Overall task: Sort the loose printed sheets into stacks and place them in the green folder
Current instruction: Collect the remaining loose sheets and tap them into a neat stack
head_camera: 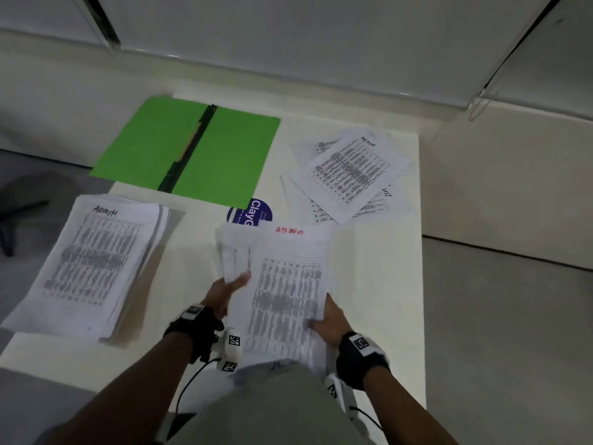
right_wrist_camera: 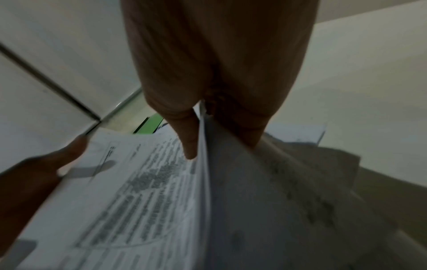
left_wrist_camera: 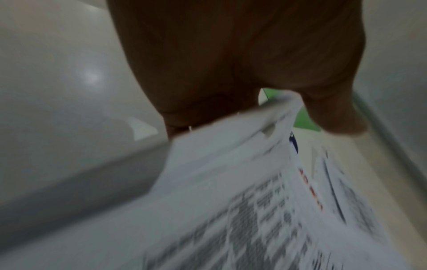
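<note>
Two hands are closed on one bundle of printed sheets (head_camera: 282, 284), which is held above the near middle of the pale desk (head_camera: 378, 284). Its left edge is gripped by the left hand (head_camera: 226, 292), thumb on top. Its right edge is pinched by the right hand (head_camera: 330, 317), whose thumb lies on the printed face while the fingers are hidden beneath, as is shown in the right wrist view. The bundle is blurred; red lettering is seen at its top edge. The green folder (head_camera: 192, 149) is laid open at the far left of the desk, beyond the bundle, with a dark spine down its middle. A squared stack of sheets (head_camera: 93, 261) headed "ADMIN" is placed left of the bundle, near the desk's left edge. A loose, fanned pile of sheets (head_camera: 349, 175) is spread to the right of the folder. A blue round sticker (head_camera: 250, 211) is partly covered between folder and bundle.
</note>
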`<action>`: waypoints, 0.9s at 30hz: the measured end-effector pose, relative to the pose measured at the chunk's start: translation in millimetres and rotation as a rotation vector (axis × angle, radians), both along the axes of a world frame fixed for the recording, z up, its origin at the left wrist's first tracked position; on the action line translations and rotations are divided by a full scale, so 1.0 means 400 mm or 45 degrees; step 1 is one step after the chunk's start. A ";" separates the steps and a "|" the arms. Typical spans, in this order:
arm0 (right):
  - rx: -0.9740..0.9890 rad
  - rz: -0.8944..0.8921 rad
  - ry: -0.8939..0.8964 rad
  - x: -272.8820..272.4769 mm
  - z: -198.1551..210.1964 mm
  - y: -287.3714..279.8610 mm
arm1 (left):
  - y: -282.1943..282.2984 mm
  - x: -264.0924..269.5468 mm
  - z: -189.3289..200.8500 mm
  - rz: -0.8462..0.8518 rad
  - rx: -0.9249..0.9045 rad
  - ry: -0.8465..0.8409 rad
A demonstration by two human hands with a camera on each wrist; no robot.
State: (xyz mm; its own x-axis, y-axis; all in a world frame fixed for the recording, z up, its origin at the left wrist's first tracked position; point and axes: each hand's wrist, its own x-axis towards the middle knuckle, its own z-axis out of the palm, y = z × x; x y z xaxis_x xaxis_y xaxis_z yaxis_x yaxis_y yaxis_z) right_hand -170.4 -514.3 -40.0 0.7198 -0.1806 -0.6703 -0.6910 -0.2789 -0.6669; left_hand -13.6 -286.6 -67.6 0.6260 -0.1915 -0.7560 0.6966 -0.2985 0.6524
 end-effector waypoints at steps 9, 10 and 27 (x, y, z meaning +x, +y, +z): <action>-0.703 -0.209 0.031 -0.078 -0.015 0.017 | 0.088 -0.034 0.077 -0.167 0.536 -0.412; -0.745 -0.218 0.107 -0.085 -0.017 0.015 | 0.115 -0.023 0.082 -0.127 0.563 -0.436; -0.497 -0.427 -0.082 0.041 0.080 -0.017 | 0.208 0.096 0.143 0.178 0.487 -0.536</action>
State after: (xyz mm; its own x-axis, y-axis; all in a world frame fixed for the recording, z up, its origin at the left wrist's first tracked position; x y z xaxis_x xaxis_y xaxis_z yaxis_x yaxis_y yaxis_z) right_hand -154.1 -521.0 -8.0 0.6169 -0.6360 -0.4636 -0.7462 -0.2855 -0.6014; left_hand 24.8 -203.4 -10.6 0.8870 0.1524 -0.4359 0.4507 -0.4913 0.7453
